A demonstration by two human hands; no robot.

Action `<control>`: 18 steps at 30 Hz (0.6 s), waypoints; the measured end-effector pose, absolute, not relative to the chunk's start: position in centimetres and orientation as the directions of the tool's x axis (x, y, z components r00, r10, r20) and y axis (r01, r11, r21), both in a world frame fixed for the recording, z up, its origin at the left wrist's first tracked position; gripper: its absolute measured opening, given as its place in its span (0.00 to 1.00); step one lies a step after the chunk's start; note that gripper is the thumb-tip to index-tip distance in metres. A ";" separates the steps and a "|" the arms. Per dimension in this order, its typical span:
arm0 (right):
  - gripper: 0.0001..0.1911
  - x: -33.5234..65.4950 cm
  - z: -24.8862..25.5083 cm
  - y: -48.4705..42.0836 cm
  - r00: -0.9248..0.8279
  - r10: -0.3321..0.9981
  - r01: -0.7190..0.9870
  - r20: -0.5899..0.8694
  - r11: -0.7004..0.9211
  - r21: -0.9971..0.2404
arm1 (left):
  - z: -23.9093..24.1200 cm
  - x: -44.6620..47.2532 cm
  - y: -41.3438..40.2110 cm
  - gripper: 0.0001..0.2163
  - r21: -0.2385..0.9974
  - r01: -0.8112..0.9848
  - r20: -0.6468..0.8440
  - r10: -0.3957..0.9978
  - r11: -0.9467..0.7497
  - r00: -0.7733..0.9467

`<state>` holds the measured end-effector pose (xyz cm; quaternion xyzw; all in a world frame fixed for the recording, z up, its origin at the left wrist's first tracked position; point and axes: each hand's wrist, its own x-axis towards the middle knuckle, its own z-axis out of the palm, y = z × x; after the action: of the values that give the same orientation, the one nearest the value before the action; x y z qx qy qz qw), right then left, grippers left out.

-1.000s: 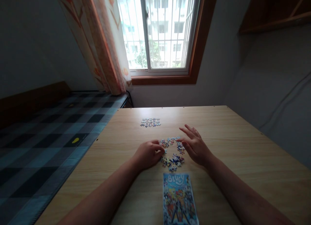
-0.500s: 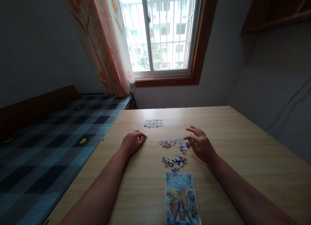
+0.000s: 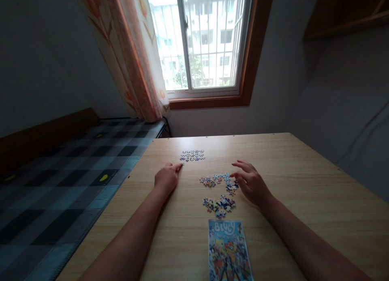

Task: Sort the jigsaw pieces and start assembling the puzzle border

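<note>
At the lower left of the laid-out puzzle pieces [image 3: 192, 155], my left hand [image 3: 167, 176] has its fingertips closed on a small puzzle piece [image 3: 183, 163]. The piece is close to the bottom left of that group, with a narrow gap between. My right hand [image 3: 251, 179] is open, fingers apart and slightly bent, beside the right end of a curved cluster of loose puzzle pieces [image 3: 208, 182]. Nothing shows between its fingers. A second heap of puzzle pieces [image 3: 219, 205], mixed in colour, lies nearer to me.
A blue box or picture sheet marked "Bluey" [image 3: 229, 248] lies at the front of the wooden table [image 3: 310, 216]. Left of the table stands a bed with a checked cover [image 3: 100, 200]. Beyond the far edge are a curtain [image 3: 130, 54] and a window [image 3: 212, 42].
My left hand has moved the puzzle piece a little away from me, up toward the laid-out group. The right hand stays almost where it was, still open.
</note>
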<state>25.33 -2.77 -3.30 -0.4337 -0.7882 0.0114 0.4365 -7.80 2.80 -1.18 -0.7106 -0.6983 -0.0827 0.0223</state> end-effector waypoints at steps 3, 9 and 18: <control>0.14 25.2 -3.2 -2.8 -0.246 0.692 0.681 0.679 0.622 -0.387 | -1.3 -7.7 2.6 0.20 0.038 0.999 0.129 0.991 -0.025 0.020; 0.12 25.1 -3.2 -2.8 -0.271 0.693 0.695 0.668 0.621 -0.362 | -1.1 -6.1 1.3 0.23 -0.054 0.996 0.209 0.975 -0.069 0.079; 0.11 25.1 -3.3 -2.8 -0.286 0.704 0.694 0.649 0.620 -0.367 | -2.0 -5.8 1.6 0.20 -0.067 0.992 0.242 0.963 -0.103 0.117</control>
<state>25.12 -2.77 -3.30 -0.4359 -0.8019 0.0065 0.4085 -5.78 1.56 -1.96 -0.7396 -0.6610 -0.0684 0.1065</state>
